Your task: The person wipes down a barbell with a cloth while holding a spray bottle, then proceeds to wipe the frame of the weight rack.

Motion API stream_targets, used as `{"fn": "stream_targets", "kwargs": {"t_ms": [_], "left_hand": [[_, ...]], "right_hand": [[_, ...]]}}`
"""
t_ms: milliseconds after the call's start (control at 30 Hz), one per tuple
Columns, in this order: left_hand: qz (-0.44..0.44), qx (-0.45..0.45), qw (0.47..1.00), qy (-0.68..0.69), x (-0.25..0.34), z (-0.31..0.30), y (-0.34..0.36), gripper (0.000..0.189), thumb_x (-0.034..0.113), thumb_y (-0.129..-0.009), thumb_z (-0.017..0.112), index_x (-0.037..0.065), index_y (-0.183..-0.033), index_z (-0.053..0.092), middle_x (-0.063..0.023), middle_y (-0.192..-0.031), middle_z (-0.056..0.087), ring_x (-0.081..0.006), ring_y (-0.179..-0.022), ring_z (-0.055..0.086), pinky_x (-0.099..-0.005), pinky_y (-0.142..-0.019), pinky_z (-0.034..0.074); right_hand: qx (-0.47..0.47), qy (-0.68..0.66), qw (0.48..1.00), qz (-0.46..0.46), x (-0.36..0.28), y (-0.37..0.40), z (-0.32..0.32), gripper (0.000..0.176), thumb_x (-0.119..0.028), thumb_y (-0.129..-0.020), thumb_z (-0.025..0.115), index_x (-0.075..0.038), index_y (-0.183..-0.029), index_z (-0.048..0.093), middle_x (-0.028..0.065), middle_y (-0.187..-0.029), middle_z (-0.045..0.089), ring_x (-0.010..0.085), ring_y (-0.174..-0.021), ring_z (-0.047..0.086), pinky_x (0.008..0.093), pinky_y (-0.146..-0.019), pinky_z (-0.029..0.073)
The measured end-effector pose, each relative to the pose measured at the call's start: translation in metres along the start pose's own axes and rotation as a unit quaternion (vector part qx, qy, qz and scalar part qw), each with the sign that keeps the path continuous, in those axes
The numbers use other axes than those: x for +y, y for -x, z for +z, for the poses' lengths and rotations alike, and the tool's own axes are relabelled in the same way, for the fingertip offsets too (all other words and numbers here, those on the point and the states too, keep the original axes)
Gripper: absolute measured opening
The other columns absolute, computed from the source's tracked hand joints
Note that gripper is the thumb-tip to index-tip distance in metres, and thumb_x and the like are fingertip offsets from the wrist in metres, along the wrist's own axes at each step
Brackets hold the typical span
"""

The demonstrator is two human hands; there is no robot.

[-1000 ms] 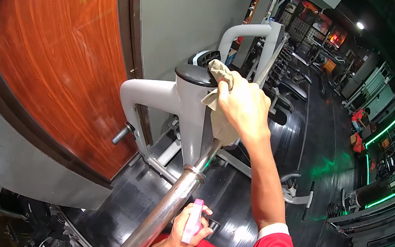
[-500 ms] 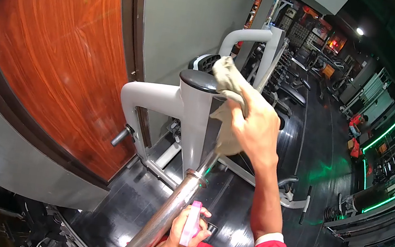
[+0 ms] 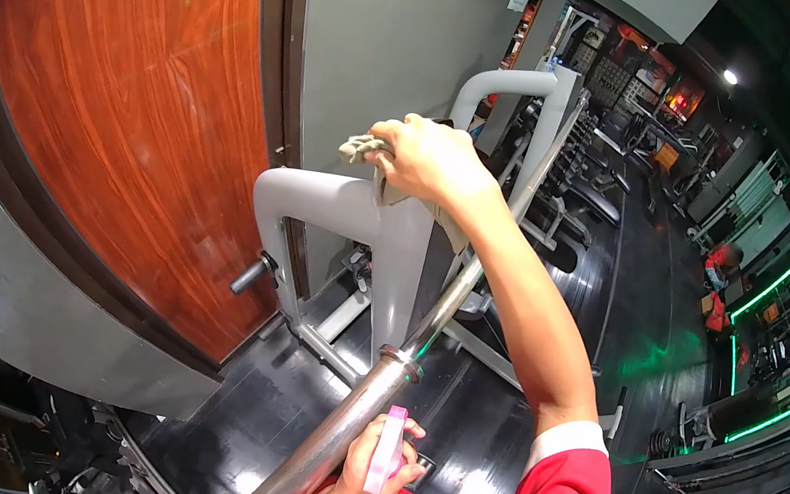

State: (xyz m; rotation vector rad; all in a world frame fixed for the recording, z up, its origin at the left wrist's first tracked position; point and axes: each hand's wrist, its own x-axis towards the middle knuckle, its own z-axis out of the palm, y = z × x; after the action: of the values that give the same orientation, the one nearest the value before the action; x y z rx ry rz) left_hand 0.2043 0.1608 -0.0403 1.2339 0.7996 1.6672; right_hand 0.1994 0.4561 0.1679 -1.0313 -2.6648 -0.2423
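Observation:
My right hand (image 3: 437,164) is closed on a beige cloth (image 3: 364,149) and presses it over the top of a grey rack post (image 3: 395,272). The post's black cap is mostly hidden under the hand and cloth; part of the cloth hangs down beside the post. Low in the view, my left hand (image 3: 358,464) is wrapped around what looks like a spray bottle (image 3: 384,456), its pink and white head pointing up. Beside that hand runs a metal barbell (image 3: 334,431), its thick sleeve toward me and its collar near the post.
A wooden door (image 3: 132,109) and a grey wall (image 3: 385,33) stand to the left. Behind is a second rack upright (image 3: 547,132), with benches and dumbbells beyond. Black flooring (image 3: 648,313) stretches away at right. A person in red (image 3: 722,261) is far off.
My right hand has moved left with the cloth, from beside the post onto its top. My left hand keeps its hold on the spray bottle. The view has shifted slightly.

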Motion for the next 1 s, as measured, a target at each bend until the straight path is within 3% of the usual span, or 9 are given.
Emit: {"fn": "stream_targets", "kwargs": {"t_ms": [67, 267, 433, 500, 633, 767, 900, 967, 1000], "left_hand": [[0.002, -0.004, 1.0, -0.005, -0.001, -0.002, 0.001, 0.052, -0.002, -0.079, 0.075, -0.003, -0.121, 0.045, -0.0175, -0.118, 0.058, -0.0122, -0.07, 0.064, -0.0256, -0.066, 0.052], [-0.014, -0.01, 1.0, 0.011, 0.002, -0.003, -0.001, 0.053, -0.002, -0.077, 0.077, -0.001, -0.12, 0.046, -0.0174, -0.118, 0.058, -0.0126, -0.07, 0.064, -0.0262, -0.067, 0.052], [-0.033, -0.023, 0.999, -0.011, 0.005, -0.003, -0.009, 0.052, -0.002, -0.077, 0.077, 0.0, -0.119, 0.046, -0.0171, -0.117, 0.058, -0.0122, -0.069, 0.064, -0.0265, -0.065, 0.052], [-0.021, -0.036, 0.999, -0.024, 0.006, -0.001, -0.012, 0.05, -0.002, -0.077, 0.077, 0.0, -0.118, 0.048, -0.017, -0.118, 0.059, -0.0117, -0.068, 0.064, -0.0271, -0.063, 0.052], [0.001, -0.057, 0.995, -0.077, 0.005, 0.004, -0.024, 0.056, 0.007, -0.076, 0.082, -0.001, -0.121, 0.049, -0.0157, -0.115, 0.061, -0.0128, -0.063, 0.063, -0.0272, -0.06, 0.052], [0.045, -0.083, 0.988, -0.12, 0.0, 0.017, -0.046, 0.06, 0.006, -0.079, 0.081, 0.0, -0.125, 0.043, -0.0218, -0.115, 0.058, -0.0145, -0.066, 0.063, -0.027, -0.062, 0.052], [0.066, -0.035, 0.995, -0.07, -0.026, 0.036, -0.051, 0.061, 0.01, -0.079, 0.082, -0.001, -0.125, 0.044, -0.0224, -0.112, 0.059, -0.0158, -0.069, 0.064, -0.028, -0.061, 0.054], [0.05, -0.024, 0.993, -0.101, -0.036, 0.043, -0.052, 0.064, 0.014, -0.079, 0.082, -0.001, -0.126, 0.042, -0.0232, -0.112, 0.059, -0.0172, -0.07, 0.064, -0.029, -0.061, 0.055], [0.033, -0.024, 0.991, -0.125, -0.04, 0.047, -0.053, 0.067, 0.018, -0.079, 0.083, -0.001, -0.127, 0.04, -0.024, -0.111, 0.059, -0.0187, -0.071, 0.065, -0.0299, -0.061, 0.055]], "right_hand": [[-0.023, -0.004, 0.999, 0.026, 0.003, 0.01, -0.006, 0.036, -0.042, -0.093, 0.058, -0.018, -0.121, 0.063, 0.0137, -0.1, 0.066, 0.032, -0.094, 0.066, 0.0433, -0.08, 0.054], [0.103, -0.057, 0.992, 0.041, 0.029, 0.064, -0.005, 0.034, -0.035, -0.095, 0.055, -0.016, -0.121, 0.062, 0.0139, -0.097, 0.068, 0.0325, -0.091, 0.067, 0.0461, -0.08, 0.052], [0.153, -0.105, 0.98, 0.074, 0.019, 0.094, 0.009, 0.034, -0.024, -0.088, 0.063, -0.019, -0.122, 0.061, 0.0116, -0.099, 0.065, 0.0317, -0.085, 0.067, 0.04, -0.069, 0.055], [0.317, -0.204, 0.924, 0.064, 0.024, 0.108, 0.045, 0.043, -0.018, -0.085, 0.064, -0.021, -0.127, 0.06, 0.0128, -0.098, 0.064, 0.0346, -0.08, 0.066, 0.0402, -0.066, 0.055], [0.383, -0.241, 0.886, 0.096, 0.02, 0.145, 0.102, 0.053, -0.004, -0.08, 0.064, -0.012, -0.132, 0.058, 0.0202, -0.11, 0.065, 0.0387, -0.082, 0.067, 0.0413, -0.068, 0.055], [0.297, -0.278, 0.905, 0.123, 0.032, 0.176, 0.133, 0.054, -0.004, -0.075, 0.068, -0.006, -0.128, 0.059, 0.0198, -0.107, 0.066, 0.0396, -0.086, 0.067, 0.0414, -0.073, 0.055], [0.209, -0.233, 0.949, 0.021, 0.053, 0.189, 0.108, 0.049, -0.015, -0.073, 0.071, -0.011, -0.121, 0.065, 0.0101, -0.092, 0.065, 0.0277, -0.073, 0.059, 0.0387, -0.068, 0.045], [0.062, -0.19, 0.98, 0.01, 0.063, 0.198, 0.084, 0.046, -0.008, -0.07, 0.071, -0.012, -0.116, 0.067, 0.0107, -0.096, 0.067, 0.0284, -0.07, 0.057, 0.037, -0.068, 0.045], [0.062, -0.198, 0.978, -0.018, 0.067, 0.199, 0.081, 0.05, -0.01, -0.066, 0.072, -0.016, -0.116, 0.068, 0.0091, -0.097, 0.068, 0.0265, -0.067, 0.055, 0.0365, -0.065, 0.044]]}}
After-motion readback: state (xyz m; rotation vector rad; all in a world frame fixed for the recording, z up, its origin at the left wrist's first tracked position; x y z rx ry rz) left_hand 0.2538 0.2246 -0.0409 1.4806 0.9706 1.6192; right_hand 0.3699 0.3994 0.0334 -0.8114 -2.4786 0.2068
